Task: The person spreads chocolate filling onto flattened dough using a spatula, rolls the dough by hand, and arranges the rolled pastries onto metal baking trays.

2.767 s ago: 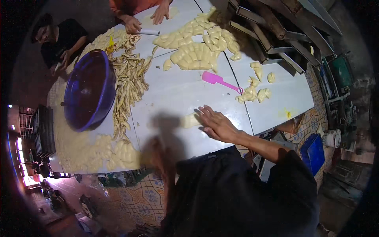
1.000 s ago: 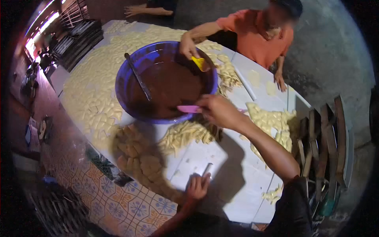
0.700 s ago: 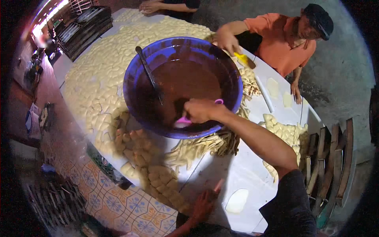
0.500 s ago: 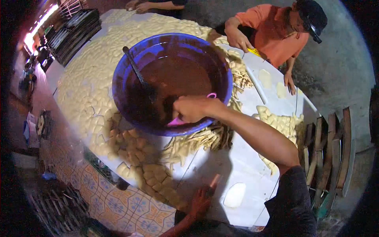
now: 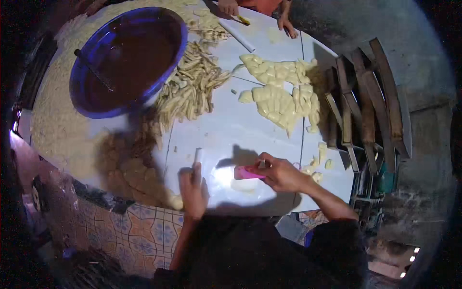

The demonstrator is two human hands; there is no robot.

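In my right hand (image 5: 284, 174) is a small pink plastic scoop (image 5: 254, 173), its left end smeared brown. Under it lies a flat oval of pale dough (image 5: 244, 185) on the white tabletop (image 5: 216, 139), partly lost in glare. My left hand (image 5: 193, 192) closes round a short white rod (image 5: 198, 155), whose upper end sticks out past the fingers. Up to the left stands a big blue basin (image 5: 179, 58) of dark brown filling (image 5: 134, 58), with a dark long-handled spoon (image 5: 94, 71) leaning in it.
Twisted dough strips (image 5: 190, 89) lie right of the basin, pale dough pieces (image 5: 279, 103) farther right. Many shaped pieces (image 5: 62, 125) cover the left side. Metal trays (image 5: 368, 103) stack at the right edge. Across the table a co-worker's hand (image 5: 228, 7) holds a yellow tool (image 5: 243, 20) near a white rod (image 5: 237, 36).
My right hand has left the basin with the pink scoop and come down to the dough oval. The view has swung to the right, so the basin sits farther left.
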